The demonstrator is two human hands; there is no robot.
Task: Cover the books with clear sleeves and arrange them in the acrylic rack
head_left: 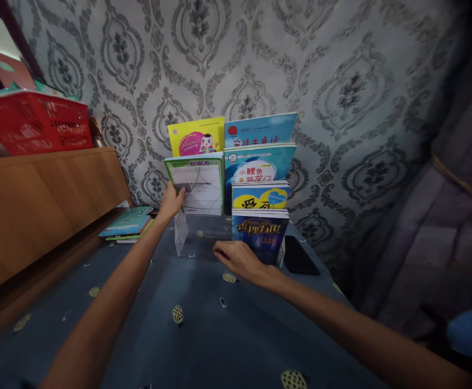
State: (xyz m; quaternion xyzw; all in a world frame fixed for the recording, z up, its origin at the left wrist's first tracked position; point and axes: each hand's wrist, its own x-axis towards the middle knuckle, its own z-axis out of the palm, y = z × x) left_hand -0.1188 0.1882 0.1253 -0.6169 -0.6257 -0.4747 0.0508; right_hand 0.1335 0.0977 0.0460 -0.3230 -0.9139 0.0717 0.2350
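Note:
My left hand (172,200) grips the left edge of a green-edged book (201,186) with a white cover, thumb on its front. The book stands upright in a clear stepped book rack (182,233), before a yellow book (197,131). My right hand (239,258) is at the rack's low front, its fingers curled; whether they hold the clear panel I cannot tell. On the rack's right side several books stand in tiers: a blue book (260,125) at the back, a teal book (256,165), a blue and yellow book (260,199), and a dark blue book (262,232) in front.
A small pile of books (128,222) lies left of the rack. A black flat object (300,255) lies to its right. On a wooden ledge (57,200) at left sits a red basket (37,124). Patterned wallpaper (341,97) is behind; a curtain (418,227) hangs at right.

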